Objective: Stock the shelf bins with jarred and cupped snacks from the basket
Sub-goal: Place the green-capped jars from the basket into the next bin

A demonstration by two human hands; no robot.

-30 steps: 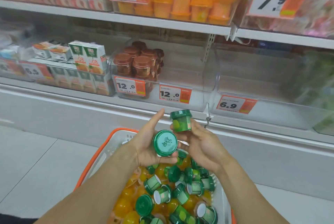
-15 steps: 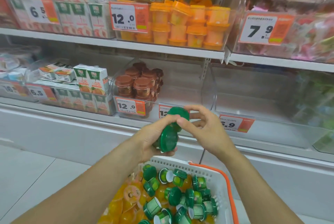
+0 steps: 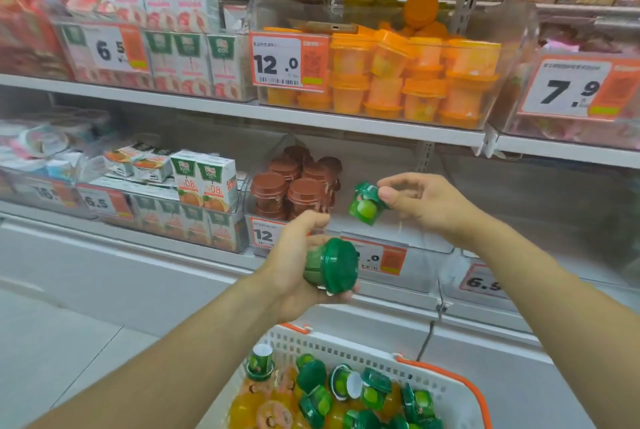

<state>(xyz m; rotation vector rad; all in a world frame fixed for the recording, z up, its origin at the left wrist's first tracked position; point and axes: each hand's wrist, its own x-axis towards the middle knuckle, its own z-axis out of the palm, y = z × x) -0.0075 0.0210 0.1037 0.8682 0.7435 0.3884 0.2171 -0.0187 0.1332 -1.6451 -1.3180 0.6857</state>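
My left hand (image 3: 294,266) grips a green-lidded cup (image 3: 332,269) on its side, in front of the lower shelf. My right hand (image 3: 422,202) pinches a second green cup (image 3: 367,203) by its lid and holds it tilted over the clear bin (image 3: 408,238), just right of the brown-lidded jars (image 3: 294,188). Below, the white basket (image 3: 349,347) with an orange rim holds several green cups (image 3: 374,390) and orange cups (image 3: 256,404).
The upper shelf carries a bin of orange-lidded cups (image 3: 415,79) with a 12.0 tag and juice cartons (image 3: 180,58) to the left. More juice cartons (image 3: 204,183) sit left of the brown jars. A clear bin (image 3: 540,221) stands on the lower right, tagged 6.9.
Both hands rose from the basket toward the lower shelf and separated. The right hand carried its green cup right and up over the clear bin; the left stayed lower with its cup.
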